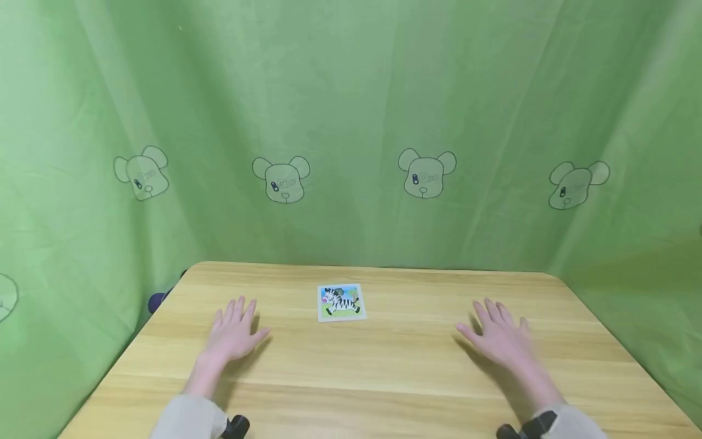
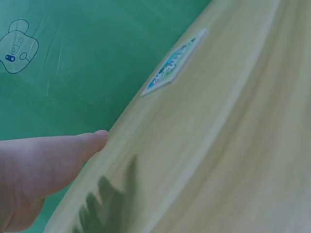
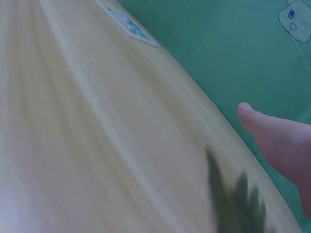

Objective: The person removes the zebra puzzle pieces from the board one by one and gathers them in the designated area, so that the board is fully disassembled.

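I hover my left hand and right hand, both spread-fingered, above the wooden table, as a zebra picture lies flat between them, nearer the left.

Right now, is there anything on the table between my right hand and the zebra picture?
Nothing but bare tabletop lies between your right hand and the zebra picture; the head view shows that stretch.

1 white-bordered zebra card | flat, picture up | on wooden table, towards far edge
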`<action>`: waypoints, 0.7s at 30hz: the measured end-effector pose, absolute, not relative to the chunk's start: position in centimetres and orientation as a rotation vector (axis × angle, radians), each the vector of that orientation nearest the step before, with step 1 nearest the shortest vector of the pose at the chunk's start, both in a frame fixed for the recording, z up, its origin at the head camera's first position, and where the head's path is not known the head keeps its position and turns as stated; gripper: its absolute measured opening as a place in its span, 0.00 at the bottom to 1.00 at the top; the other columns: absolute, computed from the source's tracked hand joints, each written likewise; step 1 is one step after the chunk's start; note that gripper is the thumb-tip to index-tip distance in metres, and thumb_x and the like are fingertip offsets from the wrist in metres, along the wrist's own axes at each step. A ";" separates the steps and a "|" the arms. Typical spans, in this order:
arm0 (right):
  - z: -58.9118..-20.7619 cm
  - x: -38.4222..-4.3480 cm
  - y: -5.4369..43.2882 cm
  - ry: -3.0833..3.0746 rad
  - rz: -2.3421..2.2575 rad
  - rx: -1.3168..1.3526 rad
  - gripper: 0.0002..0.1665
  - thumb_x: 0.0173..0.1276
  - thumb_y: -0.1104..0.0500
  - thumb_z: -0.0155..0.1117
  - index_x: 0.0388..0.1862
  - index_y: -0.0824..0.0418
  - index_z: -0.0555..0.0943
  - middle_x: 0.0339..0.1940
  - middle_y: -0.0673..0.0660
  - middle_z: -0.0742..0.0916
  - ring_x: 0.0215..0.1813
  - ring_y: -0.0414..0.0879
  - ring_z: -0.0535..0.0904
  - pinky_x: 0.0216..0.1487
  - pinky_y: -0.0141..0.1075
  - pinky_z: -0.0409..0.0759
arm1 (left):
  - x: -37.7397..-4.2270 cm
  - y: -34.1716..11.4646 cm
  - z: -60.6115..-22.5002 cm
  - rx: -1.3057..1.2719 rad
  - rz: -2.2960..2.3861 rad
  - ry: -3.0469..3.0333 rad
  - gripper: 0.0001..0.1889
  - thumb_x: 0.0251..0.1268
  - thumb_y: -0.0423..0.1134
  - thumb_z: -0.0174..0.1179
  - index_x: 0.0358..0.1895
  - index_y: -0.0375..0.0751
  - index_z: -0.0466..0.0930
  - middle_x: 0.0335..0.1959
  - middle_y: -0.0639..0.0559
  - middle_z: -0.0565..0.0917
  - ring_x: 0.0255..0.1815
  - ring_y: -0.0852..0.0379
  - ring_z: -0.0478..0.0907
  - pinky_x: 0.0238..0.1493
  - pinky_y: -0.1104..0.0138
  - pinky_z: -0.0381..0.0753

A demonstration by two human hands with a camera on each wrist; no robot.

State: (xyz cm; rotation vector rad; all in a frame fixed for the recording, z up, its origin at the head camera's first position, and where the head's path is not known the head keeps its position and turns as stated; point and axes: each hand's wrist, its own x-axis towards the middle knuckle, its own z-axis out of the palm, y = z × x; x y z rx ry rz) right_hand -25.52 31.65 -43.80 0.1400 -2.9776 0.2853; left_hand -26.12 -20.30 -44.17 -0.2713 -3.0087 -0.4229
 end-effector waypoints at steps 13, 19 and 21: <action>-43.6 -30.0 23.0 -2.842 1.063 0.329 0.46 0.68 0.45 0.55 0.70 0.74 0.49 0.69 0.75 0.57 0.69 0.70 0.50 0.67 0.60 0.48 | -30.0 -14.9 -44.8 -0.198 -0.943 -2.938 0.47 0.58 0.54 0.60 0.69 0.25 0.47 0.70 0.31 0.52 0.70 0.36 0.48 0.69 0.47 0.46; -44.5 -31.2 18.1 -2.781 1.325 0.316 0.43 0.63 0.56 0.62 0.69 0.71 0.55 0.67 0.72 0.64 0.66 0.66 0.60 0.65 0.57 0.58 | -30.7 -11.7 -45.2 -0.154 -1.186 -2.881 0.47 0.54 0.48 0.65 0.70 0.27 0.49 0.68 0.32 0.59 0.68 0.36 0.56 0.67 0.48 0.53; -44.9 -31.4 16.6 -2.769 1.406 0.299 0.42 0.62 0.58 0.63 0.69 0.72 0.56 0.66 0.71 0.66 0.65 0.65 0.63 0.64 0.55 0.61 | -30.8 -10.9 -45.3 -0.159 -1.199 -2.889 0.46 0.54 0.48 0.65 0.70 0.28 0.50 0.68 0.33 0.60 0.68 0.37 0.56 0.67 0.48 0.54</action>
